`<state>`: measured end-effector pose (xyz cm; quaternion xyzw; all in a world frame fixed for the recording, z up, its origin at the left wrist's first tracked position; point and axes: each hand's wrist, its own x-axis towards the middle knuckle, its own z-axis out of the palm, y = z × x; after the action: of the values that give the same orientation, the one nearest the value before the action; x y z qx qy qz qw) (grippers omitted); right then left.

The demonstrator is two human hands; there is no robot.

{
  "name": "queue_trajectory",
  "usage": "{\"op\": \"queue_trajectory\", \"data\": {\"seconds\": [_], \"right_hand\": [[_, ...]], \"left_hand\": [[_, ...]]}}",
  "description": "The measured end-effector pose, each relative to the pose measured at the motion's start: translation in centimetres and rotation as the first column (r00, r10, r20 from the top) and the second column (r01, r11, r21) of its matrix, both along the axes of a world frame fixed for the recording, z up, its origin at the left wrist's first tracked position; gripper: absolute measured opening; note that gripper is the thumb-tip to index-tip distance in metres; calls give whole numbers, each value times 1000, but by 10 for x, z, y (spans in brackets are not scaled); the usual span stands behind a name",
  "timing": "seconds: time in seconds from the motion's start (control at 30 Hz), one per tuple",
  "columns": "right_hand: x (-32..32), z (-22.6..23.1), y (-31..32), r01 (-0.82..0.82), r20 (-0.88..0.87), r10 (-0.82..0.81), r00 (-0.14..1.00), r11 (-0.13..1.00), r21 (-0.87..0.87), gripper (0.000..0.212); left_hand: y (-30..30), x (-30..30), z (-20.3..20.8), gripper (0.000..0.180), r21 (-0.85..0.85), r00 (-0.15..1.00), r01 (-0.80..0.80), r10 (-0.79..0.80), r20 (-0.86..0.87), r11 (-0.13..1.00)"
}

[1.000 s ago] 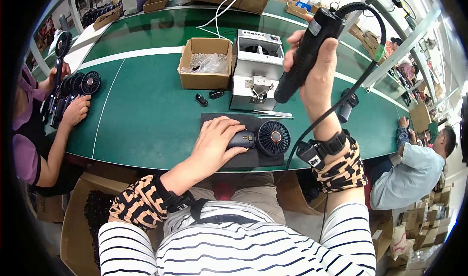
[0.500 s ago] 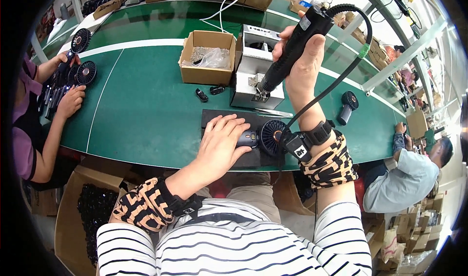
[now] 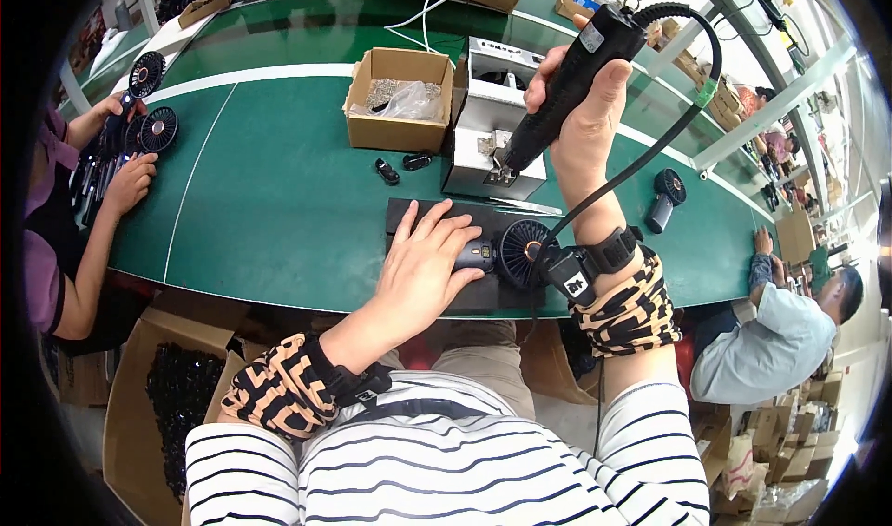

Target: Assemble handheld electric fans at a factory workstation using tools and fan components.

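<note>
My left hand (image 3: 424, 255) lies over the handle of a small dark handheld fan (image 3: 474, 256), holding it against a black mat (image 3: 478, 295). The fan's round head points right, and a small display shows beside my thumb. My right hand (image 3: 587, 108) is wrapped round a black electric screwdriver (image 3: 574, 89), tilted with its tip down. That tip is at the top of a silver-grey box-shaped device (image 3: 469, 166), a screw feeder by its look. A pair of tweezers (image 3: 528, 206) lies between the device and the mat.
An open cardboard box (image 3: 400, 136) holds small screws and a plastic bag. Two small black parts (image 3: 386, 171) lie in front of it. Another fan (image 3: 664, 201) rests at right. A co-worker's hands (image 3: 130, 180) handle fans at left. The screwdriver's cable (image 3: 641, 159) crosses my right forearm.
The view has shifted slightly. My left hand stays on the fan and the screwdriver tip stays at the device. At left, the co-worker's hands and fans have moved a little.
</note>
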<state>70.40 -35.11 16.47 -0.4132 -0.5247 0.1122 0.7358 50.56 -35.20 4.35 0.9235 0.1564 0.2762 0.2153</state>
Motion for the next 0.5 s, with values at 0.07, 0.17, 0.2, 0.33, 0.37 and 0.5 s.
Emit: {"op": "queue_trajectory", "data": {"seconds": [0.07, 0.17, 0.2, 0.33, 0.37, 0.5], "right_hand": [[-8, -1, -9, 10, 13, -9, 1000, 1000, -24, 91], [-27, -4, -30, -23, 30, 24, 999, 999, -35, 96], [-30, -6, -35, -36, 35, 37, 999, 999, -40, 98], [-42, -10, -50, -45, 12, 47, 999, 996, -81, 100], [-43, -12, -50, -44, -2, 44, 999, 995, -85, 100], [-42, -21, -52, -43, -21, 41, 999, 996, -80, 100]], "left_hand": [[1, 0, -1, 48, 5, 1000, -9, 9, 2, 1000], [3, 0, -3, 45, 14, 998, -5, 4, 67, 1000], [3, 0, -4, 45, 8, 998, -6, 5, 63, 1000], [2, 1, -3, 44, 12, 997, -4, 3, 71, 1000], [2, 2, -4, 44, 14, 998, -6, 5, 70, 1000], [2, 1, -3, 44, 5, 997, -8, 7, 72, 1000]]}}
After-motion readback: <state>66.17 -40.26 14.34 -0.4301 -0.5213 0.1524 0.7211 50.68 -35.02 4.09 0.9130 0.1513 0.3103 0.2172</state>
